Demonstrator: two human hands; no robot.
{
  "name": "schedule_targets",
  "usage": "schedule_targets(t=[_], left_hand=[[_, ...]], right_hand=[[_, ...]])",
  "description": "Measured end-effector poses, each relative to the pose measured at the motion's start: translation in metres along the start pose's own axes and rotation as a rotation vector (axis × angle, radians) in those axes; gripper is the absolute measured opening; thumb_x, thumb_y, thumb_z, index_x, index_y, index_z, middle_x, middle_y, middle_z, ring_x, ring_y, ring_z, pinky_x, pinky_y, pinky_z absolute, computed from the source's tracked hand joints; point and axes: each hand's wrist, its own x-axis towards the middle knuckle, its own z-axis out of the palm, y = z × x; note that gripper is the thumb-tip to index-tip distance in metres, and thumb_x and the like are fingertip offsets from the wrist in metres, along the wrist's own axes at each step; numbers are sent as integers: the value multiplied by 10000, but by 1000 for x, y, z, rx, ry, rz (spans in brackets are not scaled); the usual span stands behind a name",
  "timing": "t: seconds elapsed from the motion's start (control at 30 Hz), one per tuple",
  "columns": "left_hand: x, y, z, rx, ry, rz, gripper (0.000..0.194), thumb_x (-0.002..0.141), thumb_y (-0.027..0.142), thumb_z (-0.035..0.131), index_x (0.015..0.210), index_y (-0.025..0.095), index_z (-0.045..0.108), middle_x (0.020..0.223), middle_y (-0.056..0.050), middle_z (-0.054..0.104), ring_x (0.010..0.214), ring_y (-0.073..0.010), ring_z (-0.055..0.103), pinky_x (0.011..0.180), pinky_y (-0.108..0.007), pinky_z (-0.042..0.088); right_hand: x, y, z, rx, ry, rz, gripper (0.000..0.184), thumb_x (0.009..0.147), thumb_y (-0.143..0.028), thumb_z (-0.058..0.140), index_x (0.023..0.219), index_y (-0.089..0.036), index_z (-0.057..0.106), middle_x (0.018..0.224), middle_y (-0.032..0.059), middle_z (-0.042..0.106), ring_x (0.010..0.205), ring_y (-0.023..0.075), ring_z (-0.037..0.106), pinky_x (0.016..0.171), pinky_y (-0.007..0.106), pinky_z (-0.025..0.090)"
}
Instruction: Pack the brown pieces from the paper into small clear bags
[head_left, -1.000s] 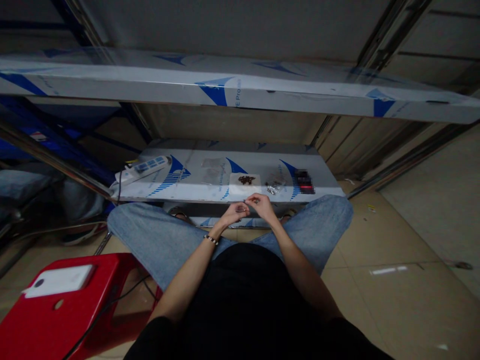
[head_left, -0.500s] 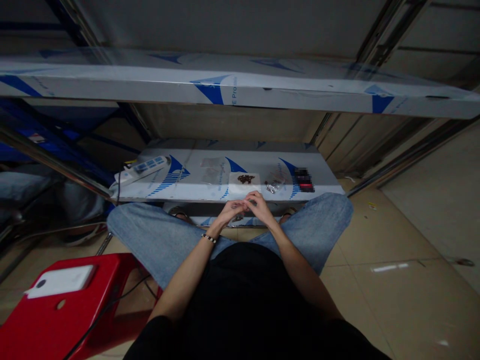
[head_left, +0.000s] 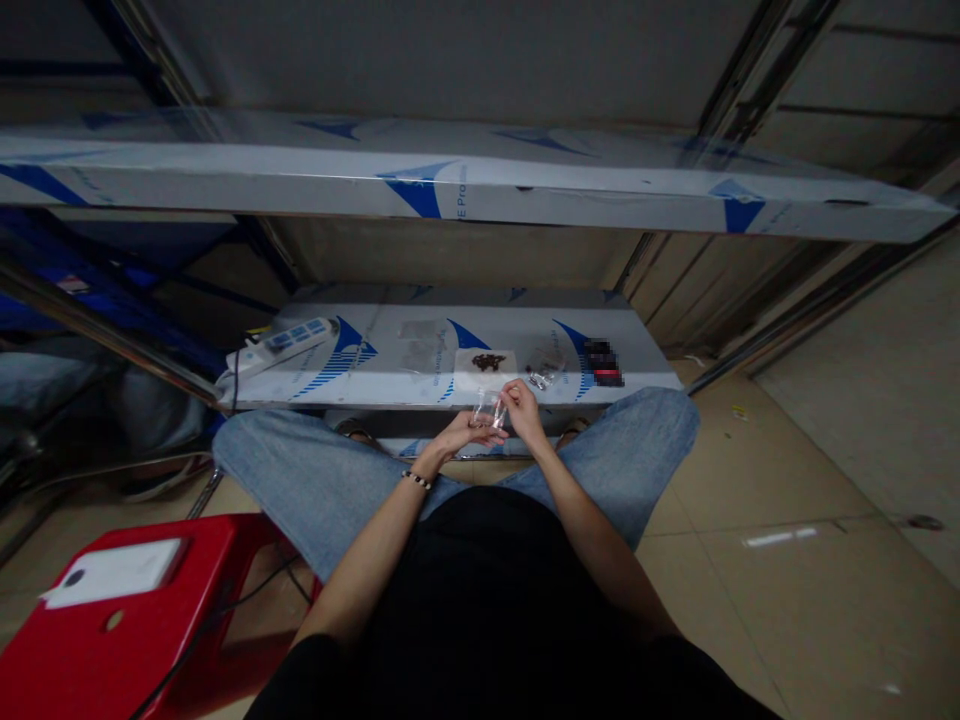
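Note:
A small clear plastic bag (head_left: 486, 408) is held up between my hands, just in front of the shelf's near edge. My left hand (head_left: 461, 436) grips it from below and the left, wearing a beaded bracelet at the wrist. Fingers of my right hand (head_left: 523, 408) pinch the bag's right side. Beyond them, a pile of small brown pieces (head_left: 487, 362) lies on a white sheet (head_left: 480, 382). To its right is a clear bag with small shiny pieces (head_left: 543, 372); to its left lie flat clear bags (head_left: 421, 345).
The film-covered lower shelf (head_left: 390, 385) also carries a power strip (head_left: 289, 340) at left and a dark, pixelated object (head_left: 602, 362) at right. An upper shelf (head_left: 562, 205) crosses above. At lower left, a red stool (head_left: 90, 640) bears a white device (head_left: 116, 572) near a cable.
My hands were close together with fingers touching; now they are slightly apart and the clear bag shows between them. My left hand has turned to grip it from below.

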Motion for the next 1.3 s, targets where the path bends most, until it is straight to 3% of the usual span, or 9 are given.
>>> schedule_targets(t=[0.2,0.43,0.57,0.63,0.77,1.03,1.3], left_hand=[[1,-1,3,35,22,46,484,749,442,846,1073,101,731,993,-156,779,906,-256,744,830,-349,573],[6,7,-2,50,383,252,416,808,536,743,861,124,712,811,-88,741,721,-194,691,662,-285,541],[3,10,-5,39,488,299,360,790,496,755,807,144,681,726,-54,702,651,-181,664,607,-272,513],[2,10,-5,21,518,316,344,793,487,746,812,151,677,724,-52,702,642,-181,659,599,-273,507],[-1,12,-4,1,538,346,328,804,477,731,814,153,683,736,-58,709,653,-180,655,610,-276,509],[2,13,-6,10,553,367,340,796,481,738,824,146,686,729,-60,702,651,-172,644,605,-267,508],[0,12,-3,-12,477,355,381,818,528,721,851,157,642,736,-40,693,640,-160,648,623,-265,510]], right_hand=[[-1,-4,-2,17,65,35,261,820,-372,606,1038,-240,548,650,-31,647,551,177,597,576,284,467],[-3,-5,3,26,-36,73,294,796,-395,651,1032,-226,606,619,-30,641,496,156,539,522,270,429],[-1,-5,5,103,-68,114,406,774,-475,716,1076,-218,629,665,-1,695,570,175,608,594,288,477],[-1,-3,5,121,-78,166,415,748,-523,743,1005,-206,669,692,22,711,604,182,628,595,286,474],[-1,1,6,143,-94,243,398,683,-557,792,816,-189,716,716,50,718,639,188,634,586,279,462],[-4,-1,10,267,-88,297,347,689,-521,798,792,-204,701,731,21,693,647,175,617,577,261,465],[-5,-3,11,262,-90,263,294,733,-484,745,770,-200,677,678,-11,629,587,139,557,560,248,456]])
